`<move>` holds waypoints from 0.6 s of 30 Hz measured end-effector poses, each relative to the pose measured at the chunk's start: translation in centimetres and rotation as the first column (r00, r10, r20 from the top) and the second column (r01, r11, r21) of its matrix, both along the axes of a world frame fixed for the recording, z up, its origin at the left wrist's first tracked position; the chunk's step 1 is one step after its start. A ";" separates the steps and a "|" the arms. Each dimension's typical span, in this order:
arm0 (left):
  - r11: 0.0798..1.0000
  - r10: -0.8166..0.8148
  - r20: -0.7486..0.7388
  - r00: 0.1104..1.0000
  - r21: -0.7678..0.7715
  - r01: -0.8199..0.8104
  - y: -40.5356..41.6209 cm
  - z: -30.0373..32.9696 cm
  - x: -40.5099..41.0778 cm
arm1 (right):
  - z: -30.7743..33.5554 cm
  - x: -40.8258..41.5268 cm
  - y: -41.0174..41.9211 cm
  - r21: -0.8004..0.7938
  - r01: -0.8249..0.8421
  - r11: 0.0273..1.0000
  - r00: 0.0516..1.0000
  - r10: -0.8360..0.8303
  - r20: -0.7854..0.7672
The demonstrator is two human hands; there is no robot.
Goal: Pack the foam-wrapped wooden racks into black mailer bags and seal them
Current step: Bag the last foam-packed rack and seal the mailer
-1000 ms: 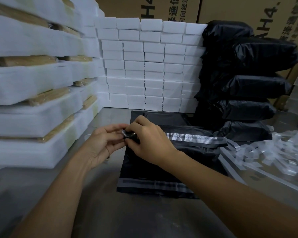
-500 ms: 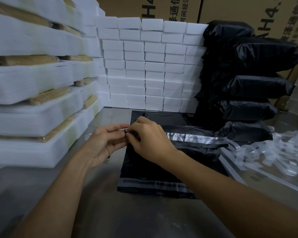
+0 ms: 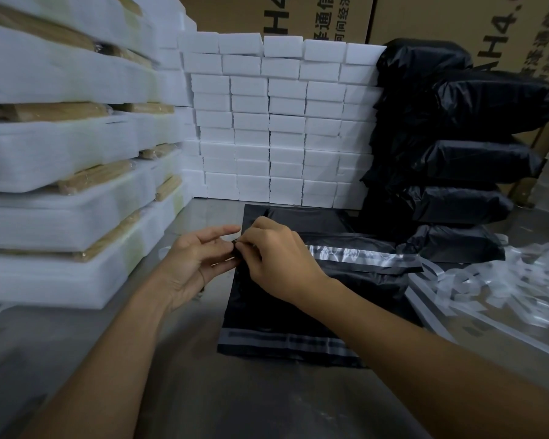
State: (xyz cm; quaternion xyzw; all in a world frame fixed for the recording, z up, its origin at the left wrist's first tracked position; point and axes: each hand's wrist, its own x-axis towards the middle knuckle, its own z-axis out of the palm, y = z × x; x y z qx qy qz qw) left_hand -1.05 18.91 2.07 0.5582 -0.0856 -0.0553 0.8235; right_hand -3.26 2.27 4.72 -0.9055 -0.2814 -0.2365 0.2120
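We find the left hand (image 3: 197,264) and right hand (image 3: 276,258) together, pinching the black mailer bag (image 3: 298,299) flap's left corner, evidently starting the seal; peeling the liner strip (image 3: 362,255) comes next.

I see a grey, dull-sheened metal tabletop (image 3: 184,388) filling the lower view. At nine o'clock, a tall stack of white foam-wrapped wooden racks (image 3: 61,217) rests on it, wood ends showing between the layers. At twelve o'clock, a wall of small white foam blocks (image 3: 276,122) stands along the far edge. At two o'clock, a pile of filled black plastic mailer bags (image 3: 457,172) leans beside that wall. At centre, a flat black mailer bag with a shiny adhesive strip (image 3: 298,312) lies on the surface. At three o'clock, a heap of clear peeled strip liners (image 3: 501,280) spreads out.
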 end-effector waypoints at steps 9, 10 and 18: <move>1.000 -0.006 0.034 0.999 0.008 0.006 -0.4 0.2 -0.1 | -0.2 0.4 0.2 0.166 0.023 0.986 1.000 -0.021 -0.016; 1.000 -0.006 0.036 0.999 0.003 0.006 -0.4 0.3 -0.1 | -0.2 0.5 0.1 0.196 0.026 0.980 0.999 -0.021 -0.032; 1.000 0.012 0.016 1.000 -0.024 -0.011 -0.7 0.3 -0.1 | 0.0 1.2 -0.6 0.530 0.116 0.840 0.965 0.030 -0.260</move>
